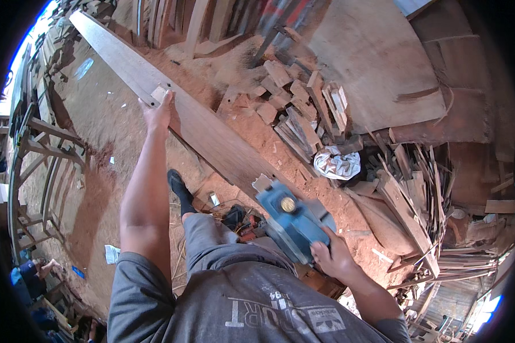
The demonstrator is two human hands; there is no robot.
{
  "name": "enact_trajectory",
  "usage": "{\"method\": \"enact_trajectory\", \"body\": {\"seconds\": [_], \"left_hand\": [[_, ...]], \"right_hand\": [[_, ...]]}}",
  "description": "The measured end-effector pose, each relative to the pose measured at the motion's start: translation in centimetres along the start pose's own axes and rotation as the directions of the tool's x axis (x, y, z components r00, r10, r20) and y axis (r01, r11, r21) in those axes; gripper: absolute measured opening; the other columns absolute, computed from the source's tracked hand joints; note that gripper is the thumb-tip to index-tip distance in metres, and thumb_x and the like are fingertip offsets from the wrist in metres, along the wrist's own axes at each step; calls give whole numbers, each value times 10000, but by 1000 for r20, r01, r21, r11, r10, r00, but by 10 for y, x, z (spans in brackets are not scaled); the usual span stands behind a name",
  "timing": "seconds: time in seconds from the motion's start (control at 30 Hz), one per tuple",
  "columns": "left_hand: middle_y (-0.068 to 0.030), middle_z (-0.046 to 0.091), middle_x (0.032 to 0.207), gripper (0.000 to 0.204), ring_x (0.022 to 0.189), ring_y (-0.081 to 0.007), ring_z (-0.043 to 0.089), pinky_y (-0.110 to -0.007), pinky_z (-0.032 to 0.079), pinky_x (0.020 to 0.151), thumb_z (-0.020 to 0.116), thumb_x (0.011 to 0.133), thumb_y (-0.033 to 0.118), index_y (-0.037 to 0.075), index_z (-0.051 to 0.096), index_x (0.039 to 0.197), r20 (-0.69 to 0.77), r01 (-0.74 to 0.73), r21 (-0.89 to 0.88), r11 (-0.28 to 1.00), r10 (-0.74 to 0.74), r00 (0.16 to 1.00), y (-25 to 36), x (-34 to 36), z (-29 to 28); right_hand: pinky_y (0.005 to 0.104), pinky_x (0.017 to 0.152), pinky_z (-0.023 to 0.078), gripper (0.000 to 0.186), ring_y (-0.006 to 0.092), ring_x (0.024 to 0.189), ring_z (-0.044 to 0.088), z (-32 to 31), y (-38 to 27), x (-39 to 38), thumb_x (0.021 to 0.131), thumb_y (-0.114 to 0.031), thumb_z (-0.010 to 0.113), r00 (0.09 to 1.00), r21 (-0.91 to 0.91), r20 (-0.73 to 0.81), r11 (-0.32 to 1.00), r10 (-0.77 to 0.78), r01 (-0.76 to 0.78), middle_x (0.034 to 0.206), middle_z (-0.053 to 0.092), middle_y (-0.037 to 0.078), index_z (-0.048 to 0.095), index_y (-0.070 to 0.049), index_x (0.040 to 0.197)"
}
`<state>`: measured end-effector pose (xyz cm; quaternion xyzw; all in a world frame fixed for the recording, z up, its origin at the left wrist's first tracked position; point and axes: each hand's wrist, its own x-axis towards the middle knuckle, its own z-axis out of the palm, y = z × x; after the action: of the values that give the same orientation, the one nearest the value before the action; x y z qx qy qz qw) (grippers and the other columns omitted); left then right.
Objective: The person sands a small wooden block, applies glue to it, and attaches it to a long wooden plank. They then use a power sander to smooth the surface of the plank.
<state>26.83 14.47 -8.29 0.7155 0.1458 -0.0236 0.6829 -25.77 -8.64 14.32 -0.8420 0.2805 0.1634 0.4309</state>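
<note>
A long, pale wooden plank (212, 131) runs diagonally from the far left toward my right side. My left hand (157, 113) is closed around a small light wooden block (159, 92) that lies on the plank, thumb on one side and fingers on the other. With my right hand (333, 257) I grip the rear handle of a blue electric hand planer (289, 214). The planer sits at the plank's near end, and it is slightly blurred. Its underside is hidden. What supports the plank is mostly out of sight beneath it.
Beyond the plank lies a heap of wood offcuts (292, 94) with a crumpled white bag (336, 163). Thin wood strips (412, 200) lean at the right. Large boards (377, 68) stand behind. A wooden frame (46, 143) is at the left, and cords lie near my feet.
</note>
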Motion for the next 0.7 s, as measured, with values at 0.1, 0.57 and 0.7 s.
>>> {"method": "enact_trajectory", "body": {"seconds": [0.1,0.57,0.7], "left_hand": [[-200,487,1638,1208,1483,-339,513,-436,413,1221,951,842,381,26,194,1713,-3,-15,45,999,15,1000,-8,2,-4],[-220,458,1655,1258,1504,-352,490,-442,390,1244,956,836,400,-15,155,1713,-26,-9,61,998,10,1000,-8,5,-5],[-215,460,1653,1213,1507,-351,487,-441,400,1238,953,843,381,1,188,1704,-34,-1,56,998,3,999,-9,13,-4]], "right_hand": [[310,614,537,561,122,651,600,-3,12,-11,1128,-300,578,997,11,24,997,-73,73,769,620,40,476,149,1449],[530,969,557,720,536,1103,715,19,-90,107,1075,-550,608,999,-21,29,999,-25,25,1135,729,372,570,72,1436],[525,968,558,688,516,1111,721,11,-108,109,1079,-538,613,999,4,34,999,-37,37,1134,738,351,579,47,1440]]}}
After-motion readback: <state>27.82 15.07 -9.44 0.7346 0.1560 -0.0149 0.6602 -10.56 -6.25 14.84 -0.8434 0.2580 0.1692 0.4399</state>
